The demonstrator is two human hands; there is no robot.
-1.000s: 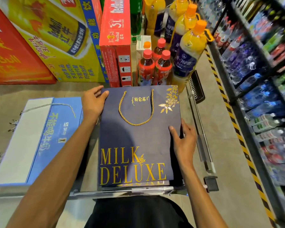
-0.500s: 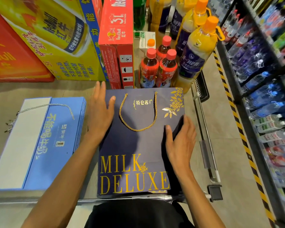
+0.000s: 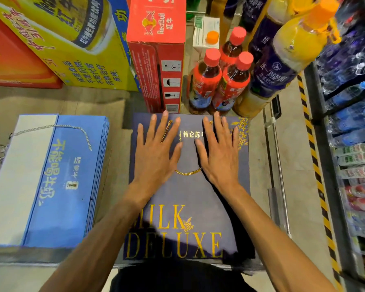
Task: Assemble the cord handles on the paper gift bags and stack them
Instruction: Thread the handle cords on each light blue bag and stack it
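Observation:
A dark navy gift bag [image 3: 190, 199] with gold "MILK DELUXE" lettering lies flat in front of me, on top of a stack of the same bags. Its gold cord handle [image 3: 188, 172] loops down between my hands. My left hand [image 3: 156, 152] and my right hand [image 3: 219, 152] both lie flat on the bag's upper half, fingers spread, palms down. They cover most of the handle's two ends. To the left lies a stack of light blue gift bags [image 3: 51, 182] with a silver cord handle [image 3: 51, 128].
Red and yellow drink cartons [image 3: 156, 51] stand behind the bags. Red-capped bottles [image 3: 217, 81] and large orange-capped bottles [image 3: 289, 53] stand at the back right. A shelf of bottled drinks [image 3: 350, 123] runs along the right, past a yellow-black floor stripe [image 3: 316, 165].
Both hands have moved from the bag's side edges onto its upper face and now press it flat. The view has tilted closer to the bag.

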